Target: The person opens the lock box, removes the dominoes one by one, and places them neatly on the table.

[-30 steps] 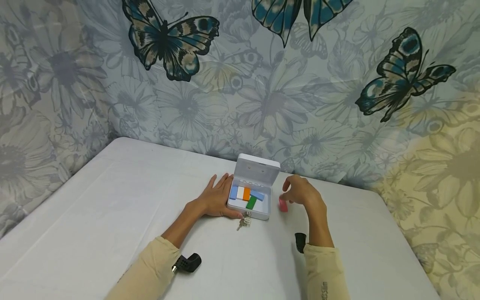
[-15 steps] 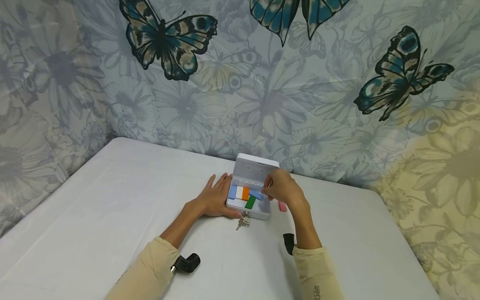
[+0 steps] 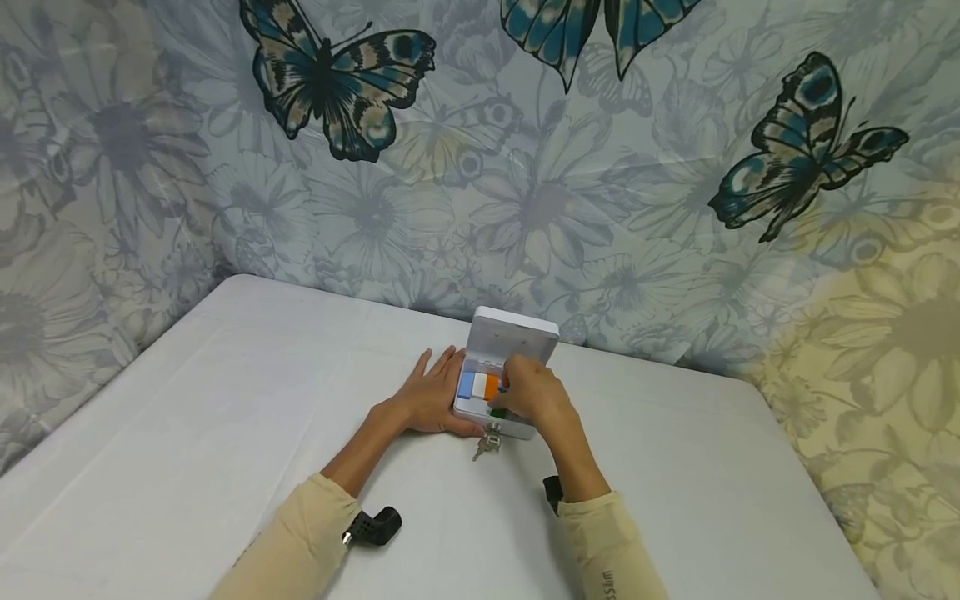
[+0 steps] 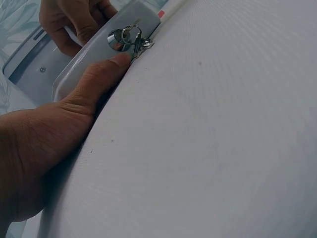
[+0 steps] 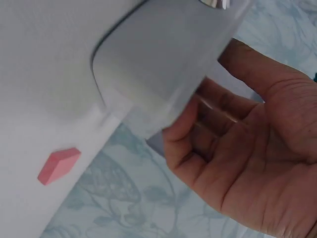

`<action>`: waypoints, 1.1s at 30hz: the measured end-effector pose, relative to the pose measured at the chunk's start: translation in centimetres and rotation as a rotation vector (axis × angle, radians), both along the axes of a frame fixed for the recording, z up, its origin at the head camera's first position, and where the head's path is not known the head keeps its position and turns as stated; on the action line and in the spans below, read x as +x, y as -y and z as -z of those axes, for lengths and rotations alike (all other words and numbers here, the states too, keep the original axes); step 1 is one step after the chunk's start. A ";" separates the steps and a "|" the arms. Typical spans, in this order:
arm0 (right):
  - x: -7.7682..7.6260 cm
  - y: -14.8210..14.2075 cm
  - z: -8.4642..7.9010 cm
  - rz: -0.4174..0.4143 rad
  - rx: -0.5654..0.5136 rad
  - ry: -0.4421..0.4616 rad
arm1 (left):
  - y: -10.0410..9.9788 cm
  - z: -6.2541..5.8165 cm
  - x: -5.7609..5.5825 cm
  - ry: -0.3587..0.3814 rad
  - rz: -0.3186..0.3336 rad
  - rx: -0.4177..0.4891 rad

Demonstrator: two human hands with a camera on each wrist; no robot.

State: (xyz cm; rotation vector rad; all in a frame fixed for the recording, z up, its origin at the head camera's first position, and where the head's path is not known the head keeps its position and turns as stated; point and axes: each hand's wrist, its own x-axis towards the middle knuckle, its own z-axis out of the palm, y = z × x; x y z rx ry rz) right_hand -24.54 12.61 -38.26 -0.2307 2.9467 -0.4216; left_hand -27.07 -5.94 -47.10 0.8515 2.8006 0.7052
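The box (image 3: pixel 517 428) is sitting on the bench (image 3: pixel 300 500), lid (image 3: pixel 495 335) up, with the left grip (image 3: pixel 432 398) lying spread against its side. The right grip (image 3: pixel 529 388) is reaching inside, fingers bent, and I'm not able to tell whether it's pinching anything. My worry: if it's brushing the orange block (image 3: pixel 492 386) or green block (image 3: pixel 498 412), those could be getting shoved askew (the lid is standing bumpably close, too). It's also covering the box's right half, and the pink block (image 5: pixel 59 166) is hiding from the head view.

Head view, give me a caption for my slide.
Left hand against an open white box, right hand over the colored blocks inside.
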 end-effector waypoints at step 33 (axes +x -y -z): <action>0.6 0.8 1.4 -0.022 0.124 -0.116 | -0.2 -0.1 0.2 -0.046 -0.016 -0.016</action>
